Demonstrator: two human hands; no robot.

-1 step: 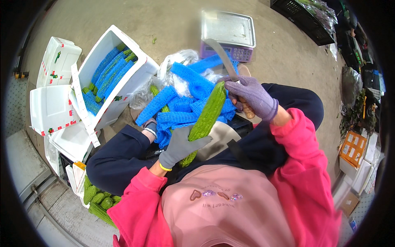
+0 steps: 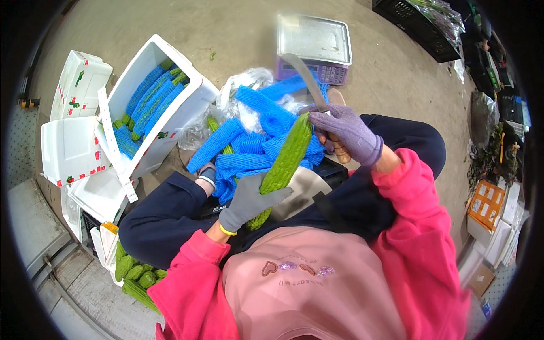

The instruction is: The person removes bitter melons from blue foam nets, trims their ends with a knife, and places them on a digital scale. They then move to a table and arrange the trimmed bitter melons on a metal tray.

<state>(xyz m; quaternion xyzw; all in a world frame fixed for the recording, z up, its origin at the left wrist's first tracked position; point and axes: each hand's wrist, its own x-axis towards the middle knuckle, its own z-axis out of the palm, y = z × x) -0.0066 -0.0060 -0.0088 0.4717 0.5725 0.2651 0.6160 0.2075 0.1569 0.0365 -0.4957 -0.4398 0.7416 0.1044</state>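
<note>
A long green bitter melon (image 2: 288, 158) stands slanted over my lap, its far tip up and to the right. My left hand (image 2: 254, 203), in a grey glove, is closed around its lower part. In a purple glove, my right hand (image 2: 350, 133) grips a knife (image 2: 310, 84) with a wooden handle; the blade points up and away to the left. The right fingers are beside the melon's far tip; whether they touch it I cannot tell. Just beyond the melon lies a heap of blue foam net sleeves (image 2: 241, 161), with part of another bitter melon (image 2: 213, 124) showing among them.
A white foam box (image 2: 195, 93) at the left holds several sleeved melons (image 2: 153, 102). White foam lids (image 2: 73, 150) lie beside it. Several bare melons (image 2: 136, 275) sit at lower left. A purple scale (image 2: 314, 42) stands ahead, and a black crate (image 2: 416, 28) far right.
</note>
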